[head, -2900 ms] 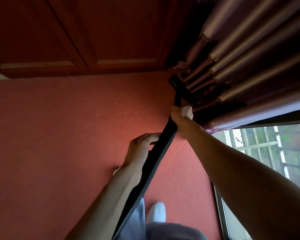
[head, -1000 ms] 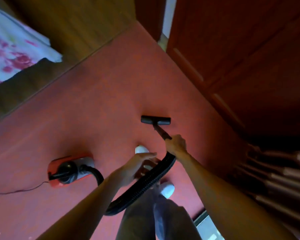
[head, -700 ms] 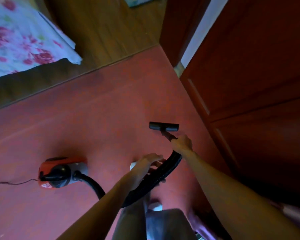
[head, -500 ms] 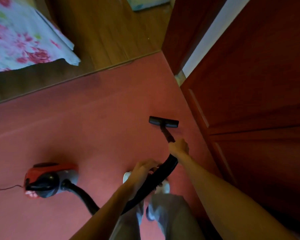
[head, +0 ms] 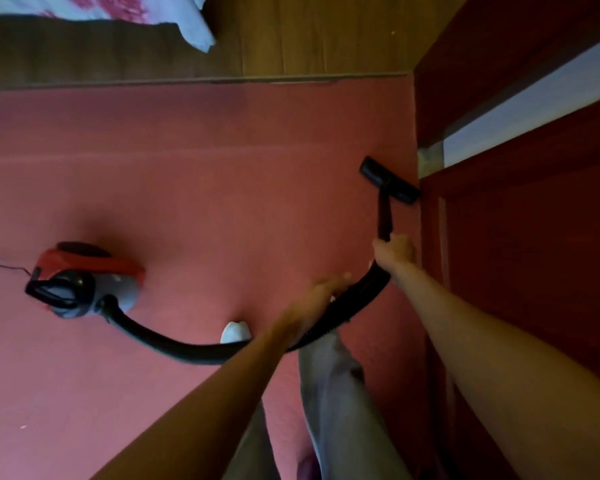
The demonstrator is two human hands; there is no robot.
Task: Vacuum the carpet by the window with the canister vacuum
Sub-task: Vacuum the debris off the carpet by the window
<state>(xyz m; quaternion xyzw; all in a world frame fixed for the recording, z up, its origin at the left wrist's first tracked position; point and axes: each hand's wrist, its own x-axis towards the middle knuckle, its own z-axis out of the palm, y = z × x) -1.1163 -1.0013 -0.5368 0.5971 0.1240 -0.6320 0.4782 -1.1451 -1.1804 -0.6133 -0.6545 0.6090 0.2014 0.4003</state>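
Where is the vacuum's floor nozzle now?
In the head view, the floor nozzle lies upper right on the red carpet, against the wooden cabinet, beyond the right hand gripping its wand.

Reaching forward, the right hand (head: 393, 249) is fisted round the far end of the hose (head: 187, 351), while the left hand (head: 317, 296) lies on the hose just behind it, grip blurred.

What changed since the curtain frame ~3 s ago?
The nozzle moved from under the curtain by the window to the carpet edge, and in the last second it closed in until one end reached the wardrobe base. The view swung round, bringing the canister into sight. Unchanged: right hand grips the wand, left hand on the hose.
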